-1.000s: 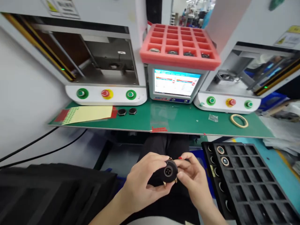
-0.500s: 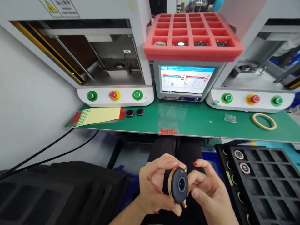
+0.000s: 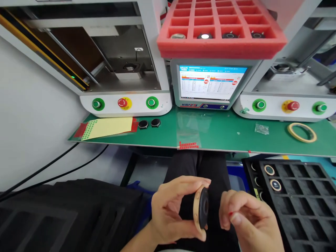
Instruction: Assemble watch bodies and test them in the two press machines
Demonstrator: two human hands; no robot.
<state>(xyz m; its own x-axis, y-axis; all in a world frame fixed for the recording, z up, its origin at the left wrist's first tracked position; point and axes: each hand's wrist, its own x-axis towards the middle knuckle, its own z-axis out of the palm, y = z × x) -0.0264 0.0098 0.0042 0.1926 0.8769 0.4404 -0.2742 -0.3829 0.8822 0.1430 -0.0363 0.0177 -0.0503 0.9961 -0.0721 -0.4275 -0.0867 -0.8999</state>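
My left hand [image 3: 168, 211] grips a round smartwatch body [image 3: 204, 208] with a gold case and black back by its edges, thumb below and fingers above. The watch has no strap and is turned nearly edge-on, so its side buttons show and its screen is hidden. Just right of it, apart from the watch, my right hand [image 3: 249, 217] is closed with thumb and fingertips together. A small red spot shows at those fingertips; whether it is a nail or a held piece cannot be made out.
A black tray [image 3: 296, 203] with two gold watches stands at right. On the green bench [image 3: 223, 134] lie two dark watches, a yellow sheet [image 3: 110, 127], red stickers [image 3: 189, 145] and a tape roll [image 3: 301, 133]. Behind are two presses, a screen [image 3: 212, 84] and a red foam tray [image 3: 223, 49].
My left hand has turned the watch from showing its back to nearly edge-on. My right hand has drawn away rightward, and its raised index finger has folded in against the thumb.
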